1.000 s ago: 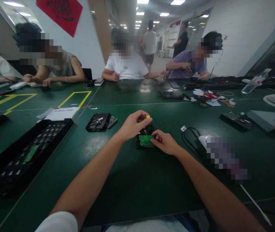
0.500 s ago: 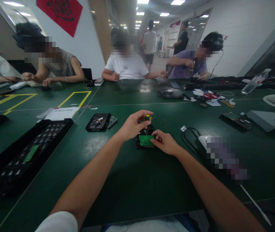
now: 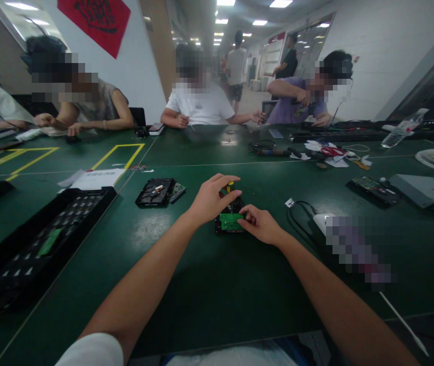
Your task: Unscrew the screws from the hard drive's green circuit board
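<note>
Over a black hard drive (image 3: 219,229) with a green circuit board (image 3: 229,221), my left hand (image 3: 211,200) has its fingers round the yellow-and-black handle of a screwdriver (image 3: 230,186). The thumb and index finger stand a little apart at the handle, and the other fingers are mostly hidden. The screwdriver's lower end is lost behind my hand and in the dark of the drive. My right hand (image 3: 259,225) is closed at the drive's right side, thumb against the board's edge and fingers bent beyond it. The drive lies flat on the green table (image 3: 217,284).
Left of my hands lie another black drive (image 3: 154,193) and a loose circuit board (image 3: 179,193). A long black tray (image 3: 87,208) is farther left. A corded white power strip (image 3: 319,221) lies right, with an opened drive (image 3: 373,190) and grey box (image 3: 421,190) beyond. Co-workers sit opposite.
My left thumb and index finger have spread slightly, and the screwdriver handle shows at a different angle between them. My right hand stays against the drive.
</note>
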A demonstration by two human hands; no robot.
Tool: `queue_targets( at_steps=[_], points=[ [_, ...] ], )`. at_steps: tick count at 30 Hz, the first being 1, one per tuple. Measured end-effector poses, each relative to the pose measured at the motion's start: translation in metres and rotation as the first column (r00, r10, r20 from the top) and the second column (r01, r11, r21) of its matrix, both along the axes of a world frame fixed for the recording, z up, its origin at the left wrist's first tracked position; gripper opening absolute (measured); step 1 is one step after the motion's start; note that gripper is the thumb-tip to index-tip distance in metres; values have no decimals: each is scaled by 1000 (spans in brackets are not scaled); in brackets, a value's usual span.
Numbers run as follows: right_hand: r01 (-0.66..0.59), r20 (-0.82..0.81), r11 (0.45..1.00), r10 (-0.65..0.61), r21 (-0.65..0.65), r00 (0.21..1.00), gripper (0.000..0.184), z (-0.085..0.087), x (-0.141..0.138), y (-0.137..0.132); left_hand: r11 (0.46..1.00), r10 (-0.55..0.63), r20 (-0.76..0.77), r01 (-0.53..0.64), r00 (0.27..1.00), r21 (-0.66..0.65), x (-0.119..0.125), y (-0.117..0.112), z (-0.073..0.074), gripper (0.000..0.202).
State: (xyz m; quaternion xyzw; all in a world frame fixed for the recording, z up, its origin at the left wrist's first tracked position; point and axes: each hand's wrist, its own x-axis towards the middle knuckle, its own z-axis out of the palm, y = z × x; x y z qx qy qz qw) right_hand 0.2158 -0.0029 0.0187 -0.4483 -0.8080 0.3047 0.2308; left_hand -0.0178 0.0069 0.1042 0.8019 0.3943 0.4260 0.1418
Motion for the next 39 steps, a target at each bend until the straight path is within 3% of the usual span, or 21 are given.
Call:
queue_targets(
  at_steps=[9,14,23,29,39],
  points=[
    [-4,-19,1000,4,10,1000,24,-1,0,0,997,61,-92,-57,994,51,1,3,-5,43],
    [-3,-8,1000,3,21,1000,24,-1,0,0,997,80,-89,-79,993,9,2,3,-5,37],
    [-11,-11,1000,12,27,1000,26,-1,0,-1,999,-50,-44,49,998,-4,0,1,-3,37],
    [-12,-5,1000,12,24,1000,24,0,0,-1,998,-41,-104,45,994,39,-2,-1,1,39],
    [-2,1,1000,2,15,1000,24,3,-2,-2,999,-31,-215,39,976,32,-3,0,-3,63]
  ],
)
